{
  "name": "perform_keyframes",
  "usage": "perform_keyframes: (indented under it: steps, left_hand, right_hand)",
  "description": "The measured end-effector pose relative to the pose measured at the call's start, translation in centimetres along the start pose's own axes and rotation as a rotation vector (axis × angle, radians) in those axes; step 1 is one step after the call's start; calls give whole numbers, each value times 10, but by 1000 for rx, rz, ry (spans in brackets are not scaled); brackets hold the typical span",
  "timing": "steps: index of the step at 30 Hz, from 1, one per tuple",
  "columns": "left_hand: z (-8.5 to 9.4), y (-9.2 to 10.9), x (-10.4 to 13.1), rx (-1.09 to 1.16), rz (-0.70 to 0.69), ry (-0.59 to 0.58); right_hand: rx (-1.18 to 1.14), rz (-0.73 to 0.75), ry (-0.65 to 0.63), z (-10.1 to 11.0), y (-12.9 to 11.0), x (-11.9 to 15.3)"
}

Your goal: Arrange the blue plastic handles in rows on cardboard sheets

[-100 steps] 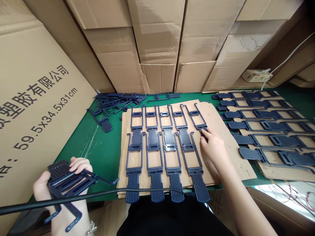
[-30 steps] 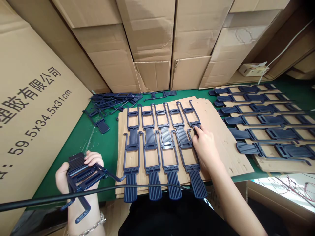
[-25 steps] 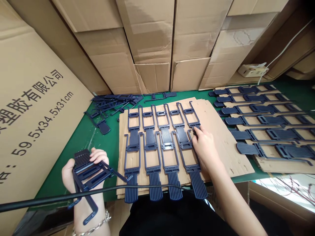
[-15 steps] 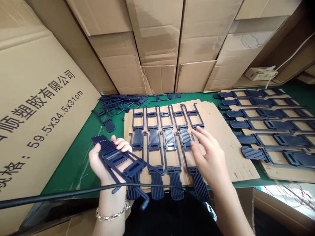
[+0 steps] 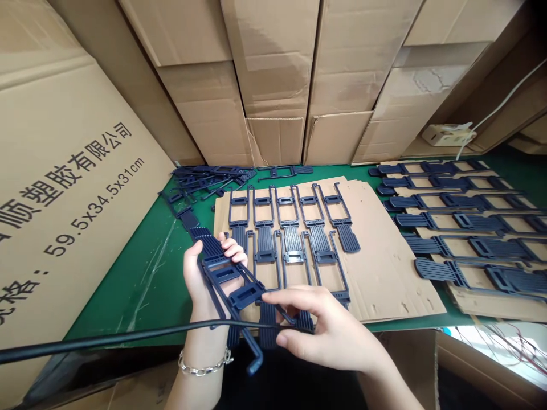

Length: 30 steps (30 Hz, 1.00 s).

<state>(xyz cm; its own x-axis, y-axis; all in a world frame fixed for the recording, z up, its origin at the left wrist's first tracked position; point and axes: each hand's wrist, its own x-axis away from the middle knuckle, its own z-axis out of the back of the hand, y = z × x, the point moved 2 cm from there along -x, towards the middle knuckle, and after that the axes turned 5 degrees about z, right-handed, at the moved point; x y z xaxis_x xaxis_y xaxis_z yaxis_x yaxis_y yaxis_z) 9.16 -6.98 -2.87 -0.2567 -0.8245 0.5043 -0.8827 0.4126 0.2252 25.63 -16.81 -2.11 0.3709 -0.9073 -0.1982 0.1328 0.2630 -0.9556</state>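
My left hand [image 5: 200, 285] is closed around the ribbed ends of what look like two overlapping dark blue plastic frames [image 5: 247, 295], tilted with their hooked legs toward me. My right hand [image 5: 327, 327] is beside the hooked end, its index fingertip at the crossbar and its thumb apart from it. Whether it touches the frames I cannot tell. Beneath and beyond both hands, similar frames [image 5: 293, 257] lie in two rows on a cardboard sheet [image 5: 376, 256]. My hands and the held frames hide part of the nearer row.
A loose heap of frames [image 5: 209, 179] lies at the back left of the green table [image 5: 123, 273]. More frames [image 5: 453, 219] are laid on cardboard at right. Cardboard boxes [image 5: 273, 62] wall the back. A black cable [image 5: 128, 337] crosses in front of my left wrist.
My right hand has moved down and left from the upper row's right-hand frame to the held frames. My left hand has shifted slightly right with them.
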Motion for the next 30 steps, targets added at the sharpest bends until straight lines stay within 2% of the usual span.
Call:
perform_keyframes:
  steps: [5,7,10,13,16,18,22,25,27,30]
  left_hand:
    - [7,8,-9,116,232,-169]
    - [12,13,-13,168,246,-224]
    - [20,21,-20,228,210,-242]
    - [25,29,-26,248,141,-218]
    - [26,35,-30,203,44,-165]
    - [25,38,-32,157,-23,-122]
    - [24,45,-34,91,-187,10]
    - [23,44,-32,77,-283,85]
    - [19,38,-28,58,-270,89]
    - [9,21,-19,8,-203,68]
  right_hand:
    - [-181,151,-78,-8,-10,-11]
    - [-210,129,-72,-13,-8,-20]
    - [-359,73,-38,-24,3,-33]
    - [-493,41,-16,-36,12,-42]
    - [-468,-13,73,-42,15,-45]
    - [-447,-67,107,-42,15,-44]
    - [-505,-163,91,-39,18,-39]
    - [-479,-188,175,-34,26,-40]
    - [-412,-199,246,-31,32,-42]
    - [-347,-180,270,-28,36,-46]
